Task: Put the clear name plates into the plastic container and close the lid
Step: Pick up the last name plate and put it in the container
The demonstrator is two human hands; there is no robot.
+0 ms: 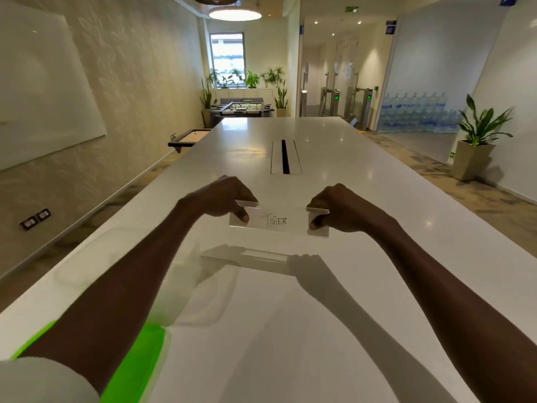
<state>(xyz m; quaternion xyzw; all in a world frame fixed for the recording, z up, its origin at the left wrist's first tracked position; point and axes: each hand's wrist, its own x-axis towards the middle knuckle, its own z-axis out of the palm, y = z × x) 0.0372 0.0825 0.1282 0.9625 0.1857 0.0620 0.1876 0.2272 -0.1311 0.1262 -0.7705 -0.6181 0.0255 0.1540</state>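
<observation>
A clear name plate with a paper slip reading "TIGER" is held above the long white table. My left hand pinches its left end and my right hand pinches its right end. The plate's shadow falls on the table just below it. A clear plastic container lies on the table at the left, under my left forearm and partly hidden by it. A green lid lies at the near left, also partly covered by my arm.
A cable slot is set into the table's middle, beyond my hands. A whiteboard hangs on the left wall. A potted plant stands on the floor to the right. A foosball table stands at the far end.
</observation>
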